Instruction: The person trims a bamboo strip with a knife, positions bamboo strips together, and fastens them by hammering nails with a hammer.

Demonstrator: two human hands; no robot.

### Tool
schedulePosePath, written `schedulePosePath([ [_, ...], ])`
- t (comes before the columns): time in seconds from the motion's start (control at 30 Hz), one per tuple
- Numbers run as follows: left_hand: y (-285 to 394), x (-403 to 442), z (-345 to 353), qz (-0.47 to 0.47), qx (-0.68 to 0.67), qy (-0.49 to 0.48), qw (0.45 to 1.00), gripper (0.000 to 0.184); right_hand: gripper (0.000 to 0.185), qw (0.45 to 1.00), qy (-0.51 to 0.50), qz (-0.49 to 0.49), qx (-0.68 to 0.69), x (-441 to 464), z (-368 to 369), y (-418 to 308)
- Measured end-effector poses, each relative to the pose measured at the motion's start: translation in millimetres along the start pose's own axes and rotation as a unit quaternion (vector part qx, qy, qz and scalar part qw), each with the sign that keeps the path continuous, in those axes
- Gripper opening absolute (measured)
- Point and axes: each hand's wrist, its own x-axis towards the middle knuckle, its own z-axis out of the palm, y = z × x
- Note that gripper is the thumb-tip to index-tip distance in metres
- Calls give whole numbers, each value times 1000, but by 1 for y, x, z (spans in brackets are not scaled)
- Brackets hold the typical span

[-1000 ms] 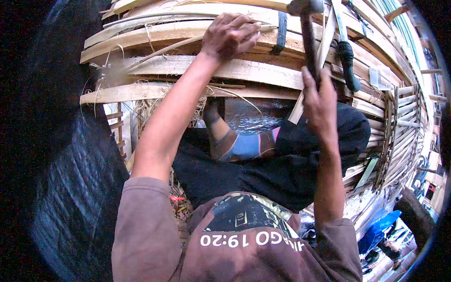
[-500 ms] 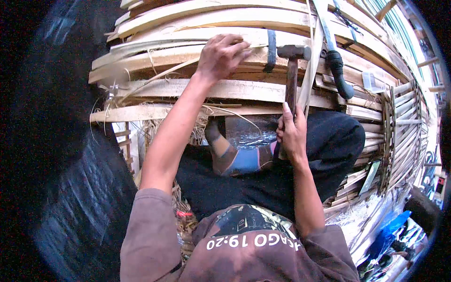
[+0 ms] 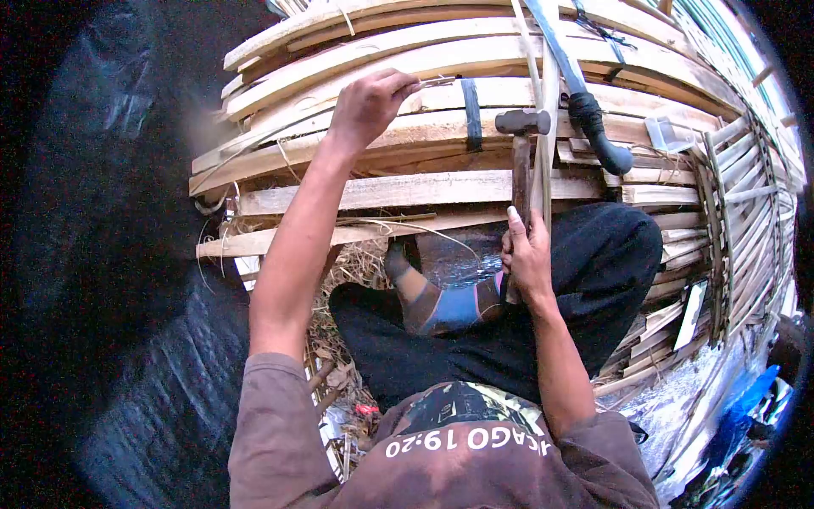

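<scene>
Long pale boards point(image 3: 441, 187) stretch across the space in front of you, and a black sheet point(image 3: 161, 348) spreads well to the left of the hammer point(image 3: 521, 174). Nearest you, below the hammer, is your brown shirt point(image 3: 284, 433) with white lettering. Past it, your black trousers point(image 3: 593, 263) lie on both sides of the hammer's lower end, and a foot point(image 3: 458, 307) in a blue, tan and brown covering rests just to its left. Your right hand point(image 3: 530, 263) is wrapped around the hammer's handle, thumb along the wood, and the head points away from you above the boards. A pale slat point(image 3: 549, 110) runs just right of the hammer. Your left hand point(image 3: 370, 106) is over the boards, left of the hammer's head, its fingers curled; a thin piece point(image 3: 438, 82) shows at the fingertips, but you cannot tell whether they grip it. A dark band point(image 3: 473, 114) crosses the boards between that hand and the hammer's head. Right of the hammer are a blade with a dark curved handle point(image 3: 581, 93) and, farther right, a clear plastic box point(image 3: 668, 134).
</scene>
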Motion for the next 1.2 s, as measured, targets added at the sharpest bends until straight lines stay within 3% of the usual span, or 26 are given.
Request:
schedulePosePath([
  [0.1,-2,2,1,-6,-17,9,1000,16,27,1000,3,-18,-8,4,-2,9],
  [0.27,5,5,-4,-50,-73,-61,994,19,30,1000,-2,-11,-1,5,-4,14],
  [0.33,9,5,-8,-69,-85,-76,991,19,27,998,-7,-50,-23,9,-3,18],
  [0.5,22,4,-11,-85,-110,-46,989,19,33,999,1,-26,-26,7,-4,13],
  [0.67,35,1,-23,-13,-64,-12,998,14,28,998,-2,-48,-33,9,-2,16],
  [0.77,41,-2,-28,13,-48,-4,999,13,38,994,22,-56,-96,12,-4,22],
  [0.97,76,-9,-67,-12,-35,-20,999,14,36,990,27,-82,-111,15,-3,13],
  [1.03,91,-16,-84,-31,-44,2,999,14,35,995,-26,-37,-93,20,-8,-6],
  [1.2,122,-26,-122,-98,-28,16,995,18,37,958,-5,-167,-234,67,4,-54],
])
